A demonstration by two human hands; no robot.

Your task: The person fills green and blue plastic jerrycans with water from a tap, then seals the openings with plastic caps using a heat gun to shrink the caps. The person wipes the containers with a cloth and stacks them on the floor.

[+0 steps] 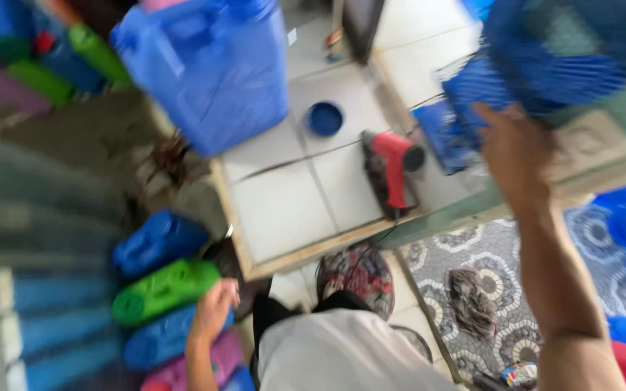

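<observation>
Right hand (512,148): raised at the far right, fingers (501,119) up against a blue mesh crate (552,58) held above the tabletop. The frame is motion-blurred, so whether those fingers are clamped on the mesh or only pressed against it cannot be told. The crate sits high and tilted, apparently carried by its near edge.

Left hand (213,310): low at the near left, fingers (227,289) curled, resting on or just beside a green jerrycan (164,289). A firm grasp cannot be confirmed. The can lies on its side in a row of like cans, which probably explains the hand coming at it from above.

Row at near left: blue jerrycan (157,242) farther off, then the green one, then another blue jerrycan (155,340) and a purple jerrycan (182,371) nearest, all lying flat and touching.

Tiled tabletop (284,210), centre: large blue jerrycan (211,69) upright at the far left corner; small round blue cap (325,119) beside it; red heat gun (394,170) lying near the right edge, its cord trailing off the near side.

Obstructions: the heat gun lies below the crate's line toward the tabletop. Patterned floor mat (487,268) at right, with a crumpled cloth (471,300) on it. More green and blue containers (45,65) stand blurred at far left.
</observation>
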